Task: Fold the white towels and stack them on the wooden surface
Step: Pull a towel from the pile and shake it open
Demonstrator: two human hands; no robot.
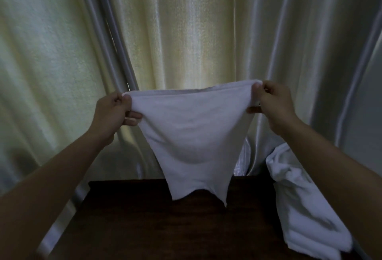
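- We hold one white towel (191, 135) up in the air, stretched between both hands, in front of the pale curtain (186, 32).
- Our left hand (112, 112) pinches the towel's upper left corner — thumb on top, fingers curled under the bunched cloth.
- Our right hand (272, 102) pinches the upper right corner in the same way, with the thumb over the edge and a fingertip showing beneath it.
- The top edge runs nearly taut from hand to hand; the rest hangs free and narrows downward, its ragged lower edge dangling just over the far part of the dark wooden surface (144, 224). We cannot tell whether it touches the wood.
- To the right, a heap of more white towels (306, 208) lies on the surface, partly behind our right forearm; whether these are folded or still loose, we cannot say for certain.
- We judge the step in hand to be the opening one for this towel — spreading and squaring it before any fold.
- The next move likely calls for bringing the two corners together, or lowering the cloth flat onto the surface, with the edges kept matched so the fold comes out even.
- The hanging end looks skewed, so it may want a shake or a tug first.
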